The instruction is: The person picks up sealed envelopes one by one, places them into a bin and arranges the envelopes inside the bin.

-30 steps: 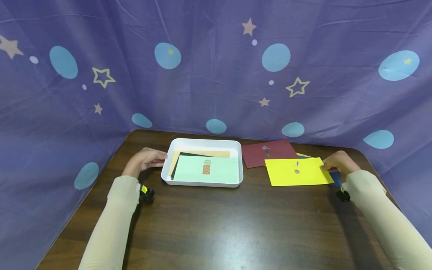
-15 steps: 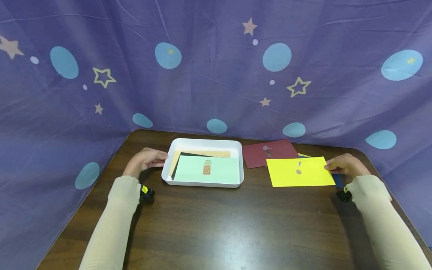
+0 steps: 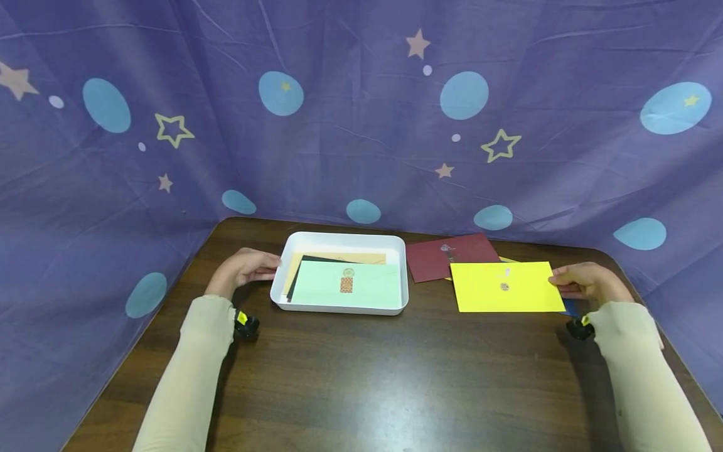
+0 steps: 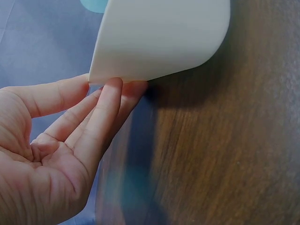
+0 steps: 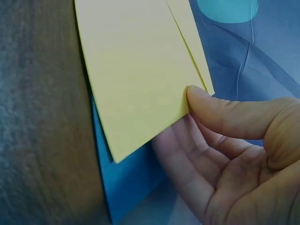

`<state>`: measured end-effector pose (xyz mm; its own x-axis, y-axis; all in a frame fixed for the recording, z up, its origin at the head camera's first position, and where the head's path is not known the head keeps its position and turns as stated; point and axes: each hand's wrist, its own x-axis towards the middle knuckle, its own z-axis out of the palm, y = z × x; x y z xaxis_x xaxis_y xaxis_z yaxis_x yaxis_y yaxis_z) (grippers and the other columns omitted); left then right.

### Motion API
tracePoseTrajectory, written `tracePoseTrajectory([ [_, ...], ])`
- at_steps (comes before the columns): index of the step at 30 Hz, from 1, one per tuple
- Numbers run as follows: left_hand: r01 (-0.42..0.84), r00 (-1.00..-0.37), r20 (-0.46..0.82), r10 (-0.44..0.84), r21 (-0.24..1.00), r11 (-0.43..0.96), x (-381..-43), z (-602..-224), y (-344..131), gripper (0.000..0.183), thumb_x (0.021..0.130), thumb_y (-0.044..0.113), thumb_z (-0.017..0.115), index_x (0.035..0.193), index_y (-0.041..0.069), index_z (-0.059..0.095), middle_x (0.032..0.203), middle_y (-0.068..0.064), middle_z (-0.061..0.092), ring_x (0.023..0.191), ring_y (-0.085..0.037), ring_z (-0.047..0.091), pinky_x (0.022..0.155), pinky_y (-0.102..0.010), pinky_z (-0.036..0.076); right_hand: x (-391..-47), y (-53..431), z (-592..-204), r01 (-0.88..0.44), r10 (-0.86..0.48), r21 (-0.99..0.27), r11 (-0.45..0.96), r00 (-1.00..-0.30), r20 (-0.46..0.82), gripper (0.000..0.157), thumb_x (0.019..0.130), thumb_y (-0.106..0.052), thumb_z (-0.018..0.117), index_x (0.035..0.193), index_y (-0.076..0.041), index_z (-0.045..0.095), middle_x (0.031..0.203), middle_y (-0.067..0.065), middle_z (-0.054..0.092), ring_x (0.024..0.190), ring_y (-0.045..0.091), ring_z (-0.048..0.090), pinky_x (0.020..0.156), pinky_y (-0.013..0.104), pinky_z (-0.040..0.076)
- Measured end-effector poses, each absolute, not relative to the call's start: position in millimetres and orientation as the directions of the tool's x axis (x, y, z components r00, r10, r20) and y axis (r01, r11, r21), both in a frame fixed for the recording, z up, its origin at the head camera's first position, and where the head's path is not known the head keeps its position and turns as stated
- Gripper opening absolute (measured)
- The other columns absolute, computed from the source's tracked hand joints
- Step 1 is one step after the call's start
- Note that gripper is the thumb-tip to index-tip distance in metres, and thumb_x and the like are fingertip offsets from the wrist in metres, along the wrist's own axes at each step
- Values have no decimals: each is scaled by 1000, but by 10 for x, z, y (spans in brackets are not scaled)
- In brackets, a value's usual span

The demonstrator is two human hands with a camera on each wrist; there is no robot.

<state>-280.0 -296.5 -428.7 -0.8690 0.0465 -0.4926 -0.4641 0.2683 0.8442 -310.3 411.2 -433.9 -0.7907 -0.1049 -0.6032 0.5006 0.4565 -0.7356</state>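
My right hand (image 3: 587, 281) pinches the right edge of a yellow envelope (image 3: 480, 289), thumb on top and fingers underneath, as the right wrist view shows. A blue envelope (image 5: 126, 185) lies under it, mostly covered. Behind the yellow one is a dark red envelope (image 3: 420, 260), partly overlapped. At the left, my left hand (image 3: 245, 268) holds the side of a white tray (image 3: 339, 240); its thumb meets the rim and its fingertips touch the lower wall. Inside the tray, a mint-green envelope (image 3: 322, 285) with a patterned print lies over a black envelope (image 3: 291, 285) and a tan envelope (image 3: 373, 258).
Everything rests on a dark brown wooden table (image 3: 361, 364). A purple curtain (image 3: 339, 144) with stars and blue ovals hangs behind and beside it. Another yellow edge (image 3: 507, 259) shows behind the held envelope.
My right hand has shifted slightly right and toward me, and the yellow envelope has slid a little right with it. The left hand and the tray look unchanged.
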Motion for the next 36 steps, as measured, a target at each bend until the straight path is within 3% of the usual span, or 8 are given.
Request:
tracePoseTrajectory([
  [14, -468, -870, -492, 28, 843, 266, -2803, -4299, -2980, 52, 99, 7, 62, 142, -17, 46, 82, 7, 71, 74, -4, 68, 78, -20, 64, -2976, 4095, -4472, 513, -239, -822, 247, -790, -564, 35, 103, 1, 54, 86, -26, 68, 81, -11, 73, 71, 6, 69, 73, 22, 64],
  [30, -474, -867, -497, 18, 836, 277, -2798, -4308, -2972, 52, 99, 7, 63, 142, -16, 47, 81, 9, 70, 75, -4, 68, 85, -24, 64, -2889, 3873, -4504, 518, -294, -855, 36, -812, -505, 25, 101, 2, 57, 92, -20, 64, 84, -6, 74, 76, 10, 72, 75, 25, 66],
  [36, -474, -869, -495, 22, 843, 254, -2802, -4313, -2982, 51, 99, 6, 63, 142, -16, 47, 80, 9, 70, 74, -4, 68, 79, -21, 64, -2881, 3798, -4486, 506, -292, -862, -20, -828, -479, 25, 102, 2, 56, 91, -19, 64, 82, -4, 73, 76, 11, 74, 73, 25, 66],
])
